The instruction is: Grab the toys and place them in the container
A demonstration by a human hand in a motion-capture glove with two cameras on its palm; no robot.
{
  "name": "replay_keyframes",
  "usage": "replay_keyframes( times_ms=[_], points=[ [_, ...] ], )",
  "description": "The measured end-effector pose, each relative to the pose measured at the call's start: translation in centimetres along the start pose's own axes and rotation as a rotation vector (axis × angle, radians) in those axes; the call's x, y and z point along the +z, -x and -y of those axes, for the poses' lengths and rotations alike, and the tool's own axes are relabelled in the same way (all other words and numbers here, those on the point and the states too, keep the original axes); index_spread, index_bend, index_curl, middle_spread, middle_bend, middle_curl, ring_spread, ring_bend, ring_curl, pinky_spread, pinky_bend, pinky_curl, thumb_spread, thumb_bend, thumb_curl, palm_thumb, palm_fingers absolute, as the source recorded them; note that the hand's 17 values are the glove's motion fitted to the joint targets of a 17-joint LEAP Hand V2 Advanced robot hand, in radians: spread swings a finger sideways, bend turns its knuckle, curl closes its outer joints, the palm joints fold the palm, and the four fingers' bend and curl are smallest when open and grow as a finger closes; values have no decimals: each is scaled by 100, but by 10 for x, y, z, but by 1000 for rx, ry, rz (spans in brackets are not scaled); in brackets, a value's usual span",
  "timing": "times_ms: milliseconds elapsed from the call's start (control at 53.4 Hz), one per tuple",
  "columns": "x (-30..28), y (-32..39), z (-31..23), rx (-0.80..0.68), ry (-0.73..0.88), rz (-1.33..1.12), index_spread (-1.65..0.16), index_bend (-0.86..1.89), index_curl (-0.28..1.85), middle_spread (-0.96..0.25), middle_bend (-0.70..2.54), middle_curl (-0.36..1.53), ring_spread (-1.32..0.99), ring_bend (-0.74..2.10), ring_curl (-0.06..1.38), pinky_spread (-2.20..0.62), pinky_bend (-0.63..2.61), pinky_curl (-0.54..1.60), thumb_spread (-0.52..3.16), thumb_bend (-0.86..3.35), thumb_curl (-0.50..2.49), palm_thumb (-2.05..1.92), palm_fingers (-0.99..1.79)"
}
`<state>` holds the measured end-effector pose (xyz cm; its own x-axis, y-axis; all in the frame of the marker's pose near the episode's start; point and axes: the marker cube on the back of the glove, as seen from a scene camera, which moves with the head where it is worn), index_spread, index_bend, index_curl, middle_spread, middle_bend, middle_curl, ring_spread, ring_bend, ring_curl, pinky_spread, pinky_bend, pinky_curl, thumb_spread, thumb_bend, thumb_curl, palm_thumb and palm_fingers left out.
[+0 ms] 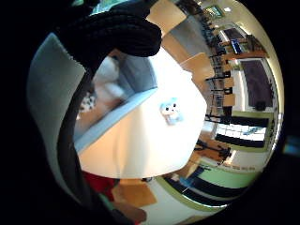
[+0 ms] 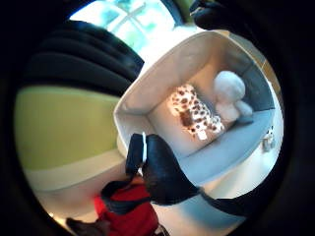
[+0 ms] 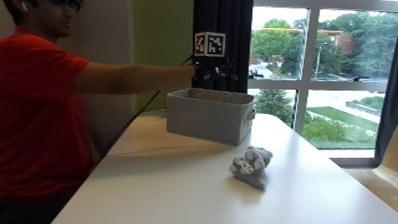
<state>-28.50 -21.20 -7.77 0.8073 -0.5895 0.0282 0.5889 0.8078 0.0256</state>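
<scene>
A grey plush toy [image 3: 251, 166] lies on the white table [image 3: 174, 186], near the grey fabric container [image 3: 210, 115] but apart from it. Inside the container sit a spotted plush toy [image 2: 196, 113] and a pale grey plush toy [image 2: 230, 96], side by side. The gloved right hand [image 3: 211, 71] hangs above the container's opening; whether its fingers are spread or curled cannot be told
</scene>
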Motion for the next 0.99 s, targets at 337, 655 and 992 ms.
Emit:
replay_keyframes(
  times_ms=[337,655,992],
  points=[
    [20,-76,-46,131,-23,26,-41,20,56,-16,39,40,-17,55,24,6,79,31,109,-7,36,-8,0],
    [47,-164,-78,206,-13,-19,-42,21,53,-16,36,39,-18,50,24,6,68,29,109,-6,29,-7,4],
    [98,-235,-92,350,48,-51,-43,22,50,-17,32,38,-20,47,23,6,61,28,109,-6,26,-7,10]
  ],
)
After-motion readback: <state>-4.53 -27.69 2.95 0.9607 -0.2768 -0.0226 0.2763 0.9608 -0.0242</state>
